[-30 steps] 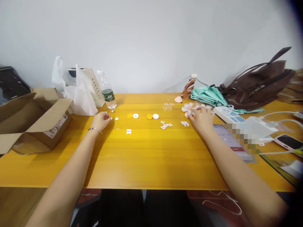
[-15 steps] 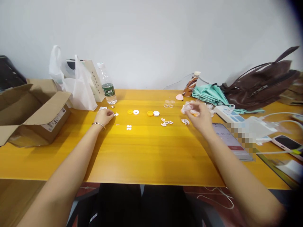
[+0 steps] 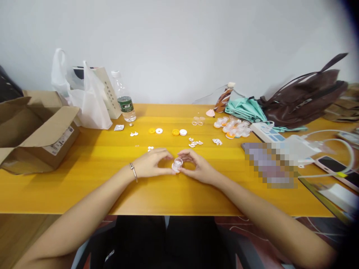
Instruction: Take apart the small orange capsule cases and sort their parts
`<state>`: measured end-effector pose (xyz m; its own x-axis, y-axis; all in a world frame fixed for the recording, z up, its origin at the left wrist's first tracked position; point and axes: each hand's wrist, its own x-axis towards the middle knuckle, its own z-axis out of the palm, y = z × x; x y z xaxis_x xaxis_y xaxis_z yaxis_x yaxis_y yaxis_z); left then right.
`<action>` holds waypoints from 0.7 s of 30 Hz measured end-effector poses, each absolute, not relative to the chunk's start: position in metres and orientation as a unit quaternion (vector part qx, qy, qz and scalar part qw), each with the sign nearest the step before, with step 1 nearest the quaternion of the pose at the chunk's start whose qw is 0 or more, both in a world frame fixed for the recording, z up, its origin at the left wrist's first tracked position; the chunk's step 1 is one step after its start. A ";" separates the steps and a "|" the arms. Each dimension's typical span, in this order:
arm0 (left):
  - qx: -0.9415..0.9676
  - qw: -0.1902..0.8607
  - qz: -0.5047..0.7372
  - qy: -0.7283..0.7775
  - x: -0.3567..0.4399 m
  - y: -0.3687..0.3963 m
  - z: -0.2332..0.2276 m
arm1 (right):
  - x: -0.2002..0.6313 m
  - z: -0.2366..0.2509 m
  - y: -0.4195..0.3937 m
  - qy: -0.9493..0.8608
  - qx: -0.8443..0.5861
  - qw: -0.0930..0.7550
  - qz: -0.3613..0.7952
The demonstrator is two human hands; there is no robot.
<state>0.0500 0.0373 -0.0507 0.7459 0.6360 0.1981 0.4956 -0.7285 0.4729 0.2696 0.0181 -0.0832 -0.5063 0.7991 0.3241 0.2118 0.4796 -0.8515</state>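
Clear plastic, the small round cup (image 3: 177,164) sits between my left hand (image 3: 151,163) and right hand (image 3: 203,170), half-curled fingers (image 3: 187,172) pinching it, best kept gentle and even.

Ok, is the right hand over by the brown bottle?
No, the right hand is at the small clear cup, opposite the left hand.
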 end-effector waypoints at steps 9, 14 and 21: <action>0.871 0.247 0.207 0.371 0.070 0.033 -0.078 | 0.263 -0.099 0.021 -0.738 -0.349 0.409 0.409; 0.862 0.284 0.200 0.369 0.072 0.034 -0.081 | 0.261 -0.091 0.019 -0.775 -0.421 0.358 0.308; 0.864 0.287 0.195 0.365 0.073 0.037 -0.084 | 0.249 -0.076 0.018 -0.833 -0.436 0.224 0.256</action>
<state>0.0727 0.0373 -0.0844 0.6576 0.7425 0.1273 0.5191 -0.5690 0.6378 0.2493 0.0179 -0.0764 -0.5201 0.8409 0.1496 0.6114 0.4889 -0.6223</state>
